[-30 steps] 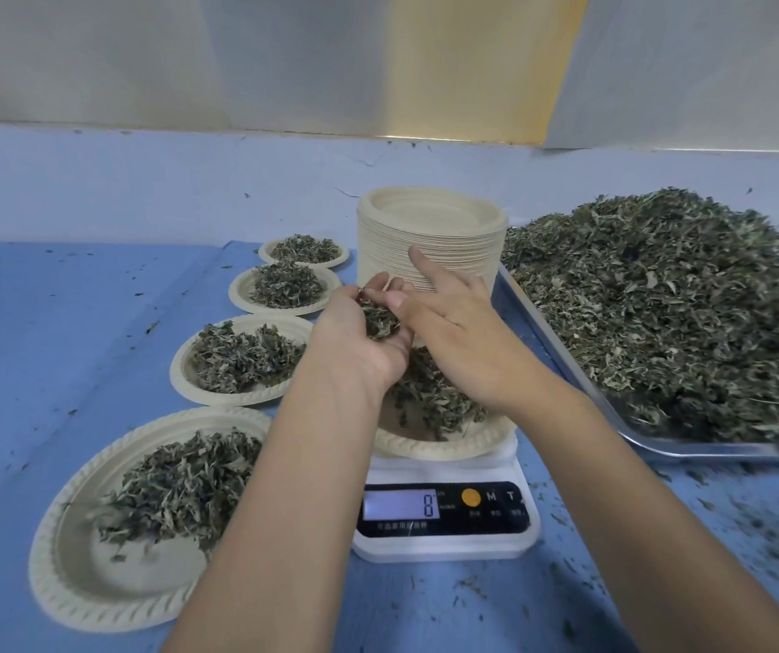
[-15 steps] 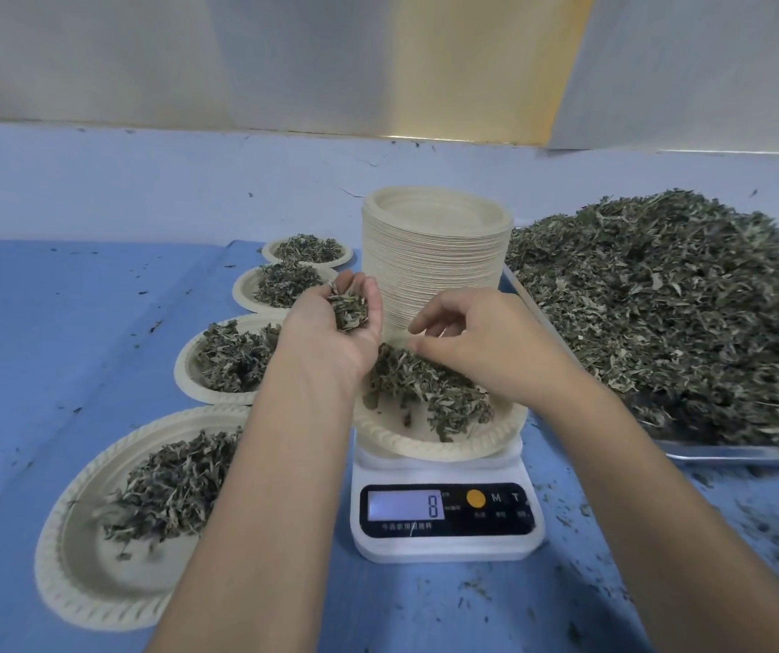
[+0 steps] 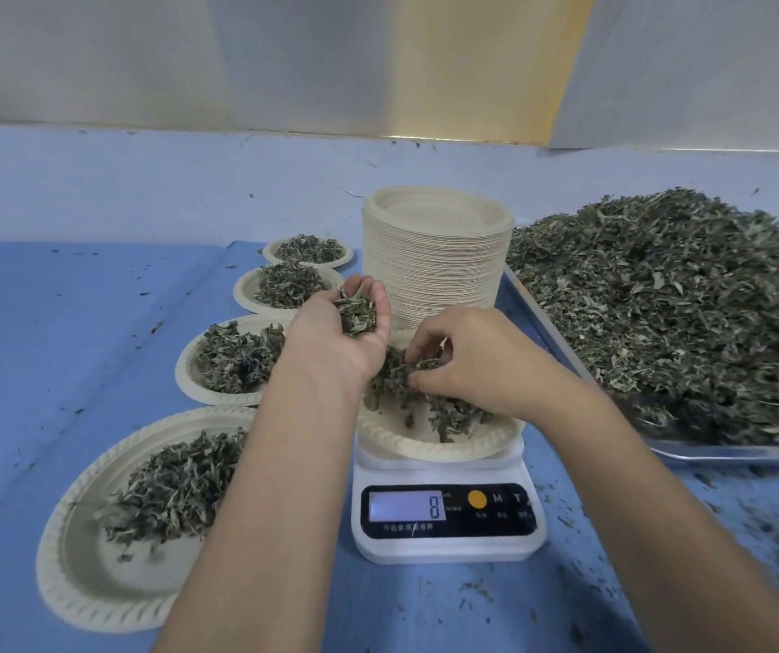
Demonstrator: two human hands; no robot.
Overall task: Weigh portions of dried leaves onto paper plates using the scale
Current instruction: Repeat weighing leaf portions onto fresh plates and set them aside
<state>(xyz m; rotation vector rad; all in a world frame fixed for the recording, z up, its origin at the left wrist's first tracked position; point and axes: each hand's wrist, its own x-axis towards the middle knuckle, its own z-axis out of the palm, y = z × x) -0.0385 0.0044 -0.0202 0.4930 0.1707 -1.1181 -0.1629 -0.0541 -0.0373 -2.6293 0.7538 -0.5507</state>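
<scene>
A white digital scale [image 3: 446, 520] stands in the middle and its display reads 8. On it sits a paper plate [image 3: 439, 443] with a small heap of dried leaves [image 3: 425, 398]. My left hand [image 3: 345, 337] hovers palm up over the plate's left side, cupping a clump of leaves. My right hand [image 3: 477, 360] reaches down onto the plate and pinches leaves from the heap with curled fingers.
Several filled paper plates line up on the left, the nearest [image 3: 109, 525] large in front, another [image 3: 222, 365] behind it. A tall stack of empty plates [image 3: 437, 256] stands behind the scale. A metal tray [image 3: 717, 452] heaped with dried leaves [image 3: 675, 304] fills the right.
My right hand has dropped from above the plate onto the leaf heap. My left hand has opened more, palm up, and stays over the plate's left side. The display still reads 8.
</scene>
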